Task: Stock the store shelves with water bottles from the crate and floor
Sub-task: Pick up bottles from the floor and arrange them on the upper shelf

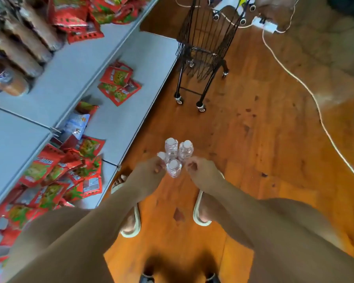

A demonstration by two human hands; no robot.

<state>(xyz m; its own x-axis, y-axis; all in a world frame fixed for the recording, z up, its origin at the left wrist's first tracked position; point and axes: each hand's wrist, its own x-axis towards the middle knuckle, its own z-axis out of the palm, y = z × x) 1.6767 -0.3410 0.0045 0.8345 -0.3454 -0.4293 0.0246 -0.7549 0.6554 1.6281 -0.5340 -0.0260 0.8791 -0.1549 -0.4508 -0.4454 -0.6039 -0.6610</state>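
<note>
— What takes up most of the view?

— A wooden floor (253, 139), orange-brown and marked with dark spots. Along its left edge run grey shelves (70, 74) in two levels.

— What sits on them?

— Brown wrapped loaves (18, 48) lie on the upper level at the far left. Red snack packets (119, 82) lie loose on the lower level, a few in the middle and a thick heap nearer the person.

— And further back?

— A black wire cart (202, 37) on small wheels stands on the floor just beside the end of the lower shelf. A white cable (307, 88) runs from a power strip (264, 23) at the top and curves down the right side of the floor.

— Where is the person?

— The person stands bent over, both arms reaching down, with the feet in pale sandals (202, 211) planted on the boards.

— And the bottles?

— Four water bottles (175, 158) stand upright in a tight cluster on the floor in front of the feet, just beside the base of the shelves, white caps up.

— What are the hands doing?

— The left hand (151, 170) curls its fingers round the leftmost bottle (161, 155), whose body it hides. The right hand (201, 170) has its fingers curled close beside the front bottle (173, 169); whether it grips anything cannot be told through the blur.
</note>
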